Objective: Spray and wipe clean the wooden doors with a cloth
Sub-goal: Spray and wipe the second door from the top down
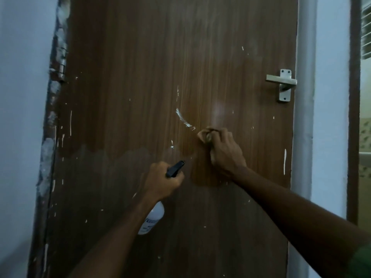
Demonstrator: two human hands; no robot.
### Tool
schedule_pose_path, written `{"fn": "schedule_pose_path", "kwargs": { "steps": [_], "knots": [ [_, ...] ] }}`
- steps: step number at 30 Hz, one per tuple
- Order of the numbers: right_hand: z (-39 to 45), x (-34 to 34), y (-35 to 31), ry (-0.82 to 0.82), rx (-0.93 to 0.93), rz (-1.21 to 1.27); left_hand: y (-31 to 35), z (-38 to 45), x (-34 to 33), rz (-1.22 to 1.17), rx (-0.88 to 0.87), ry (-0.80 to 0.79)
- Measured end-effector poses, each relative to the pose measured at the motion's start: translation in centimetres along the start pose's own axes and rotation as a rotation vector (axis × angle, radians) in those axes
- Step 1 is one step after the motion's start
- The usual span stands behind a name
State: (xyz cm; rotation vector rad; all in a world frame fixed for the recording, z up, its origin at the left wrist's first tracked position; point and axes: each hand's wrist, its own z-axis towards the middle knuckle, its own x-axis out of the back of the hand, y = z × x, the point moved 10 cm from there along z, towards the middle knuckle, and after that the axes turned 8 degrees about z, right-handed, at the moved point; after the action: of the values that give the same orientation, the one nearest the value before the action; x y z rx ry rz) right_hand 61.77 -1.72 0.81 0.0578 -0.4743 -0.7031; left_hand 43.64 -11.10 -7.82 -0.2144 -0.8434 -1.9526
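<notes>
Brown wooden door, filling most of the head view and standing upright, its grain running vertically; the surface bears scattered white flecks and streaks, the largest a curved white smear near the centre. A darker band covers the upper and middle part of the panel and ends in a wavy lower edge, below which the wood appears paler and duller. The right hand presses against the door just right of and below the smear, its fingers curled tightly around a small bunched cloth, of which only a tan wad shows between the fingers and the wood. The left hand, lower and to the left, is wrapped around the neck of a spray bottle; the black nozzle projects above the fist, pointing up and to the right toward the panel, while the white body with printed lettering hangs below the wrist. Both bare forearms enter from the bottom edge, the right one ending in a green sleeve at the corner. A metal lever handle is mounted near the right edge of the door. A hinge sits on the paint-chipped left edge. Pale walls flank the door, and a brown frame with a window stands at far right
</notes>
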Motion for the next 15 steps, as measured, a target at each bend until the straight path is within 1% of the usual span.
{"fn": "schedule_pose_path", "kwargs": {
  "steps": [1, 2, 3, 4, 6, 7, 8, 9, 10, 11, 13, 14, 15],
  "knots": [
    [0.3, 0.7, 0.3, 0.082, -0.102, -0.024, -0.1, -0.1, 0.4, -0.005, -0.002, 0.007],
    [0.1, 0.2, -0.2, 0.108, -0.140, -0.062, -0.3, -0.2, 0.9, -0.010, -0.003, 0.017],
    [-0.7, -1.2, -1.7, 0.069, -0.113, -0.075, -0.4, -0.2, 1.5, -0.017, -0.007, 0.024],
    [-1.8, -3.5, -3.9, -0.037, -0.024, -0.073, -0.6, -0.2, 1.8, -0.027, -0.007, 0.017],
    [-5.4, -8.3, -9.4, -0.335, 0.330, -0.128, -1.0, -0.3, 2.3, -0.041, -0.012, -0.016],
    [-6.9, -9.9, -10.6, -0.451, 0.494, -0.197, -1.1, -0.5, 2.5, -0.041, -0.021, -0.028],
    [-7.0, -10.2, -10.8, -0.481, 0.609, -0.252, -1.2, -0.5, 2.7, -0.039, -0.029, -0.033],
    [-5.7, -9.7, -10.6, -0.437, 0.645, -0.284, -1.5, -0.6, 3.0, -0.036, -0.032, -0.032],
    [-3.7, -8.8, -10.1, -0.362, 0.592, -0.281, -2.0, -0.5, 3.2, -0.031, -0.023, -0.026],
    [-1.2, -7.1, -9.1, -0.267, 0.442, -0.222, -2.4, -0.4, 3.5, -0.023, -0.013, -0.014],
    [2.4, -3.7, -6.6, -0.048, 0.072, -0.059, -3.2, -0.3, 4.0, -0.019, 0.003, 0.019],
    [2.7, -3.1, -6.2, 0.019, -0.051, -0.024, -3.5, -0.3, 4.2, -0.022, 0.007, 0.030],
    [2.3, -3.5, -6.5, 0.041, -0.102, -0.025, -3.7, -0.2, 4.2, -0.028, 0.011, 0.036]
  ]
}}
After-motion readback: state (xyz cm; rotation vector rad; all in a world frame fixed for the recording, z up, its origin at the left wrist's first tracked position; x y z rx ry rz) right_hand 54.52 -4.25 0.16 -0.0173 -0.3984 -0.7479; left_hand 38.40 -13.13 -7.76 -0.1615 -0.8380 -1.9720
